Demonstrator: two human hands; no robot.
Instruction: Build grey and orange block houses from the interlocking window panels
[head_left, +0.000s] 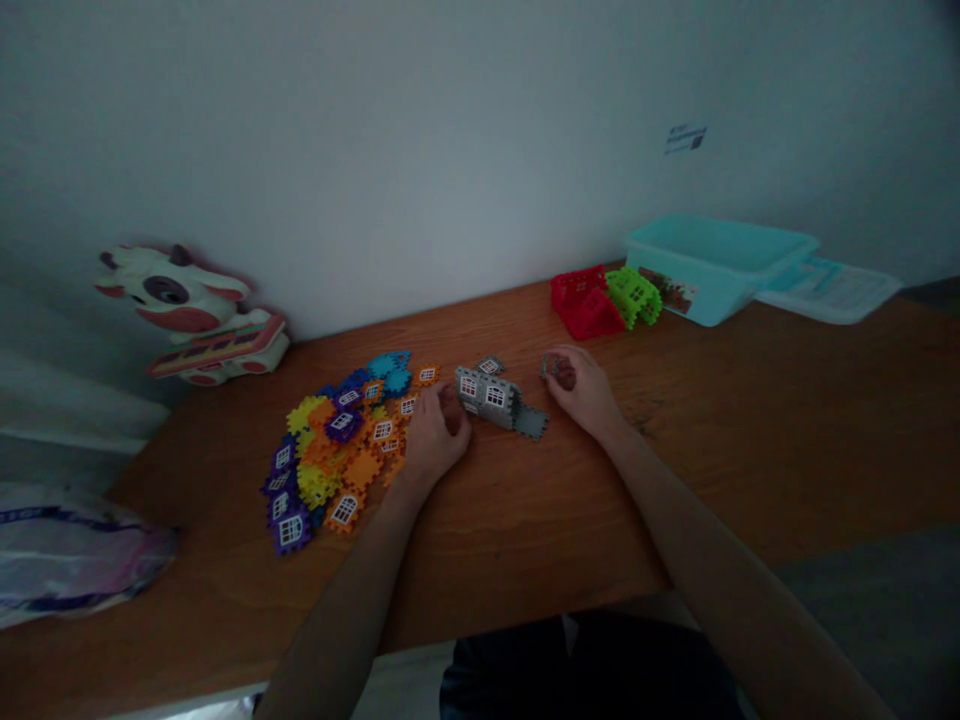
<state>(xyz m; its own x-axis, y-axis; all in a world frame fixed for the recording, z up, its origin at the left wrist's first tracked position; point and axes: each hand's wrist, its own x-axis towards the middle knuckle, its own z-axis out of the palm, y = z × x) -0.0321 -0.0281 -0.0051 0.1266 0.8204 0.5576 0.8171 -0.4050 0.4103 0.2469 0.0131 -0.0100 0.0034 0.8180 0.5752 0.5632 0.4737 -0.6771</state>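
And here's the wooden tabletop (750, 440) with both hands in close around a grey plastic interlocking-tile house (486, 393), white windows showing, its long axis running roughly left to right and dipping toward the right end, where a flat grey tile (531, 422) juts out! The left hand (437, 437) is the nearer one, curled over and right up against the house's left end, fingers bent in, though whether it has hold of anything I can't tell from here. The right hand (583, 392) sits just off the house's right end, half closed, pinching a small grey tile (556, 367) in its fingers. Behind the house lies a little grey window tile (490, 365). Over on the left, a loose heap of purple, orange, yellow and blue plastic tiles (337, 445); further back on the right, a red tile piece (585, 305), a lime-green tile piece (634, 297), a turquoise plastic box (712, 268) and its pale lid (829, 290), with a white-and-pink cartoon cow toy (187, 310) out at far left
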